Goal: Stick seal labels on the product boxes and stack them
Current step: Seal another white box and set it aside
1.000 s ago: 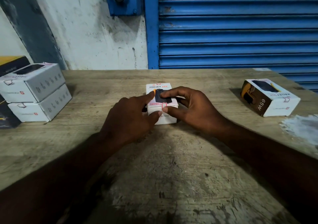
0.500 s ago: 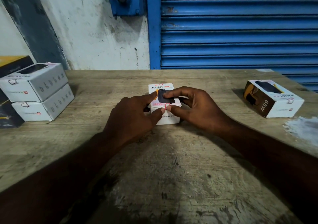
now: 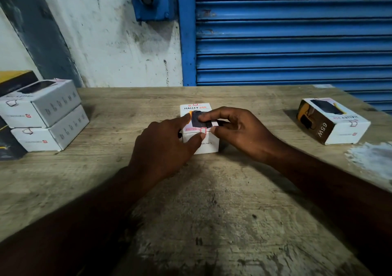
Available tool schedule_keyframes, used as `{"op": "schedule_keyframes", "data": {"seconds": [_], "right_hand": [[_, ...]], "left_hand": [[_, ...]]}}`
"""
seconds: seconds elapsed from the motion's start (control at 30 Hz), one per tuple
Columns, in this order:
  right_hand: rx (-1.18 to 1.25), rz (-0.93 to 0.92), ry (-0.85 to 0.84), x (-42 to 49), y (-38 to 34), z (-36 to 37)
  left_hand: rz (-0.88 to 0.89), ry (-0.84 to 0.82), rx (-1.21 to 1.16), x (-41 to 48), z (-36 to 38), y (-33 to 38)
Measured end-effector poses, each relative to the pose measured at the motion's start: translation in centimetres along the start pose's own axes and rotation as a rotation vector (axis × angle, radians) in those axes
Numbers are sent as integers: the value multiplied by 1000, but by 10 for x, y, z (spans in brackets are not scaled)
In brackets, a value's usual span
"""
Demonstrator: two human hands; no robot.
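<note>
A white product box (image 3: 196,107) printed "HALLEY 20K" lies flat in the middle of the wooden table (image 3: 127,101). A small red-outlined seal label (image 3: 203,130) sits over its near top edge. My left hand (image 3: 163,146) rests against the box's left side, index finger on top and thumb pressing just below the label. My right hand (image 3: 237,131) holds the box's right side, index finger on top and thumb at the near edge beside the label. Two white boxes (image 3: 42,114) are stacked at the far left. One more box (image 3: 333,120) lies at the right.
A dark yellow-topped box (image 3: 12,78) stands behind the stack at the left edge. A white powdery patch (image 3: 371,159) marks the table at the right. A blue roller shutter (image 3: 292,31) and a stained white wall (image 3: 110,42) rise behind the table.
Both thumbs have slid along the near edge at the label, the left thumb now pressing below it. The box itself has stayed in place.
</note>
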State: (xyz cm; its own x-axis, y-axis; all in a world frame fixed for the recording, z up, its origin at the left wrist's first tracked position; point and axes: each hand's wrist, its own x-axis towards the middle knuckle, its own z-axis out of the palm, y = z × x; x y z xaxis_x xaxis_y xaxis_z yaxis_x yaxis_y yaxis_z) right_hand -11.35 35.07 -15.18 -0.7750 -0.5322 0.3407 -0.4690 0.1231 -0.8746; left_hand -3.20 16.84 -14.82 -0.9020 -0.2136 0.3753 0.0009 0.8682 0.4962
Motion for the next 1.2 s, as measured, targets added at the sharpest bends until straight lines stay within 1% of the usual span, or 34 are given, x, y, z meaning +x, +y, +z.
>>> {"op": "schedule_keyframes", "data": {"seconds": [0.23, 0.5, 0.57, 0.63, 0.7, 0.8, 0.87, 0.93, 1.2], "right_hand": [[-77, -15, 66, 3, -3, 8], [-48, 10, 98, 4, -3, 13], [-17, 26, 139, 5, -5, 21], [25, 39, 214, 6, -9, 30], [89, 107, 261, 8, -12, 36], [257, 313, 280, 11, -15, 38], [382, 403, 277, 12, -16, 37], [433, 438, 267, 12, -17, 37], [411, 447, 271, 15, -17, 38]], "left_hand": [[73, -39, -25, 1, -4, -7], [108, -57, -46, 4, -2, -14], [117, -53, -49, 5, -1, -15], [128, -43, -53, 5, 0, -15], [135, -37, -57, 4, 0, -15], [140, -38, -76, 4, -1, -16], [149, -36, -87, 5, -1, -17], [168, -38, -81, 6, -1, -16], [172, -43, -61, 8, -1, -17]]}}
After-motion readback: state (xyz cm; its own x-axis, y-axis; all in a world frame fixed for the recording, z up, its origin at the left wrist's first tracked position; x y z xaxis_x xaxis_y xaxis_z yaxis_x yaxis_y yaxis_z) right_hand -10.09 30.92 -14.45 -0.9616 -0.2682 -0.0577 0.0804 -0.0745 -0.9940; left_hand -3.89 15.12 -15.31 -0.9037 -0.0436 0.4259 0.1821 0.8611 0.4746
